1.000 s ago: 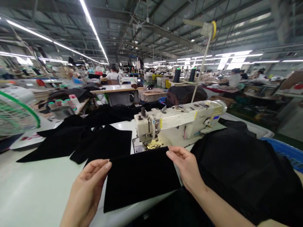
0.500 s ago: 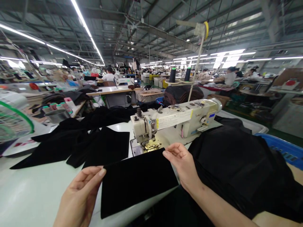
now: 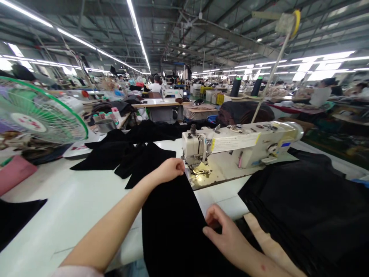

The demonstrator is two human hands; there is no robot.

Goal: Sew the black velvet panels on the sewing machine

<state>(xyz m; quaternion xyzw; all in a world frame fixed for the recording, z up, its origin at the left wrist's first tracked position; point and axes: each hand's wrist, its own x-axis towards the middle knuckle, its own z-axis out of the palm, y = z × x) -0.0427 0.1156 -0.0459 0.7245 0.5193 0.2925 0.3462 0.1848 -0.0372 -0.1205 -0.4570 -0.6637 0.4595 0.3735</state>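
Note:
A black velvet fabric piece [image 3: 173, 219] lies lengthwise on the white table [image 3: 72, 204], running from the table's near edge toward the sewing machine [image 3: 239, 148]. My left hand [image 3: 170, 170] is stretched forward and closed on the piece's far end, just left of the presser foot [image 3: 200, 169]. My right hand [image 3: 223, 234] is curled with fingers pinching the piece's right edge close to me.
More black fabric pieces [image 3: 127, 154] lie on the table to the left of the machine. A large black fabric heap [image 3: 311, 204] fills the right side. A green-rimmed fan [image 3: 37, 111] stands at the left. Other workstations and people are far behind.
The fabric piece has turned from lying crosswise to lengthwise. My left hand moved forward to the machine with its end; my right hand dropped back to the near edge. The view shifted left.

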